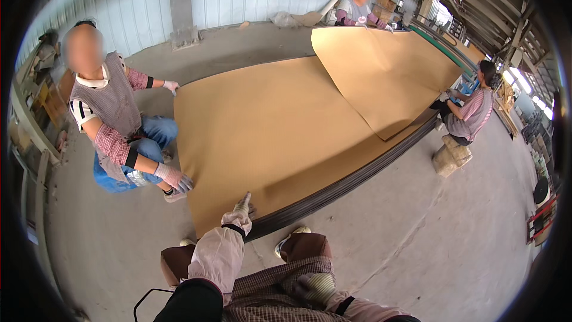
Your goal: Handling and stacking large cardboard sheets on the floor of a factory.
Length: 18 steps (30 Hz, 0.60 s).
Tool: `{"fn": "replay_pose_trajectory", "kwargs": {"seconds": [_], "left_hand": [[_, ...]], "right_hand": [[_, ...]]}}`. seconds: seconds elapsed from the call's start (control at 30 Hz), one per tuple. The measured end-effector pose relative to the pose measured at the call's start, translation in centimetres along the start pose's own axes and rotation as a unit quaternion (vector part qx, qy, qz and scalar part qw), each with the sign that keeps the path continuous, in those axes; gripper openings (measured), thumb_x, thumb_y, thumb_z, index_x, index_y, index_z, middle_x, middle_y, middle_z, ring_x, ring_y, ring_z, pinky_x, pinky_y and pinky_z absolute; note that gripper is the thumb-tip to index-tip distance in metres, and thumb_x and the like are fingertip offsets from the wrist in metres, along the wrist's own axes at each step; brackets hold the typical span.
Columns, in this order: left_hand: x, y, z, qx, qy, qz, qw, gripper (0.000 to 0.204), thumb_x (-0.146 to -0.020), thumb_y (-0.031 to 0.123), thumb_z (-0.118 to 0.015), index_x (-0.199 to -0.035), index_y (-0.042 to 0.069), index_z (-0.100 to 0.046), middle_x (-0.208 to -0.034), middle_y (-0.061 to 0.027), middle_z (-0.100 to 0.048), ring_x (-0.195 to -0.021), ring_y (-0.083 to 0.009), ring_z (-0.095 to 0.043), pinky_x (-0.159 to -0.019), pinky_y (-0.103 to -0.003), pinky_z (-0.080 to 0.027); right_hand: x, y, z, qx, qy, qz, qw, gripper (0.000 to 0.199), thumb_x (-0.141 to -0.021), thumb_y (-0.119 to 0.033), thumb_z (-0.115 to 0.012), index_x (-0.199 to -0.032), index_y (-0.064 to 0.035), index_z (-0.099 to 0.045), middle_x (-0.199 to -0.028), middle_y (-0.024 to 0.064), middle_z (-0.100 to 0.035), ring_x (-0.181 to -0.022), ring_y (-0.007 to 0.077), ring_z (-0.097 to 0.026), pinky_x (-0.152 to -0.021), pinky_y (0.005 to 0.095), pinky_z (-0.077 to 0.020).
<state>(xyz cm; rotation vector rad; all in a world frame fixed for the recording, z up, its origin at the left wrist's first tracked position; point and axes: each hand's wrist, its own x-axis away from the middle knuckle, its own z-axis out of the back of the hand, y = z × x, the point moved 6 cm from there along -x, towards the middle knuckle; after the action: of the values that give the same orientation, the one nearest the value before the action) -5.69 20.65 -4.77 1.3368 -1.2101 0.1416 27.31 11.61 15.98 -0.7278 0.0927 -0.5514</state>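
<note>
A large tan sheet (268, 119), like board or heavy paper, lies on top of a low stack with dark layered edges (351, 182). My left hand (243, 204), in a pale glove with grey fingertips, reaches over the stack's near edge, fingers stretched out on or just over the sheet. My right hand (317, 287), also gloved, lies on my checked apron (262, 289) with nothing visible in it. Another tan sheet (387, 72) overlaps the far right part, its surface bowed. A person at the back and one at the right have their hands at its edges.
At the left a crouching person (113, 119) has both gloved hands at the sheet's left edge. The person at the right (473, 107) sits by a block-like seat (451, 156). Behind the stack stands the person in a dark cap (360, 9). A green-edged frame (444, 48) adjoins the far end.
</note>
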Motion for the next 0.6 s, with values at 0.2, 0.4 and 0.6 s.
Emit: {"fn": "replay_pose_trajectory", "kwargs": {"seconds": [0.2, 0.4, 0.6], "left_hand": [[0.6, -1.8, 1.8, 0.067, 0.018, 0.031, 0.997, 0.051, -0.086, 0.054, -0.054, -0.122, 0.017, -0.053, -0.065, -0.0077, -0.050, -0.045, -0.0168, -0.048, -0.036, -0.032, -0.033], [-1.0, -1.0, 2.2, 0.027, -0.014, 0.005, 1.000, 0.088, -0.076, 0.062, -0.066, -0.134, 0.002, -0.038, -0.123, -0.0204, -0.049, -0.102, -0.0353, -0.057, -0.080, -0.047, -0.053], [0.1, -0.3, 2.6, 0.163, -0.015, -0.020, 0.986, 0.090, -0.074, 0.074, -0.056, -0.132, 0.007, -0.038, -0.111, -0.0199, -0.053, -0.096, -0.0345, -0.056, -0.077, -0.050, -0.049]], "right_hand": [[0.1, 0.2, -0.4, 0.088, 0.056, 0.037, 0.994, 0.028, -0.074, -0.039, -0.066, -0.078, -0.0120, -0.064, -0.066, 0.0128, -0.062, -0.058, 0.0338, -0.061, -0.053, 0.0440, -0.0477], [-0.2, 0.3, -0.8, 0.023, 0.094, 0.035, 0.995, 0.022, -0.072, -0.032, -0.070, -0.075, -0.0113, -0.063, -0.066, 0.0130, -0.062, -0.058, 0.0336, -0.061, -0.052, 0.0441, -0.0472], [-0.3, -0.8, -0.4, 0.028, 0.086, 0.044, 0.995, 0.018, -0.074, -0.026, -0.068, -0.071, -0.0105, -0.059, -0.064, 0.0134, -0.060, -0.057, 0.0344, -0.059, -0.050, 0.0458, -0.0441]]}}
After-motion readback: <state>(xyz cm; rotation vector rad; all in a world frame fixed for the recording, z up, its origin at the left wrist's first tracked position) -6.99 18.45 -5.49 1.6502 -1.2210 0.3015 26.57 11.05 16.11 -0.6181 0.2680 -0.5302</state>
